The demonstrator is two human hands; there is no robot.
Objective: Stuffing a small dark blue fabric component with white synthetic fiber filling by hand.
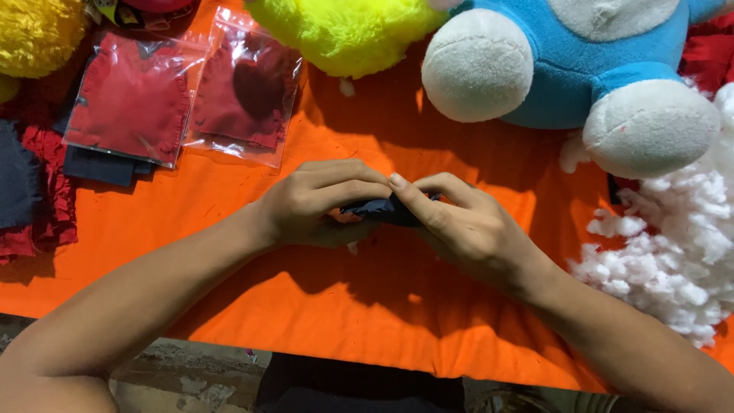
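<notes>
My left hand and my right hand meet at the middle of the orange cloth. Between their fingertips they pinch a small piece of dark navy fabric. Most of that piece is hidden under my fingers. Both forearms reach in from the bottom corners and rest low over the cloth.
A blue plush toy with white feet lies at the top right, a yellow-green plush beside it. White stuffing is heaped at the right. Two clear bags of red fabric and dark and red cloth pieces lie at the left.
</notes>
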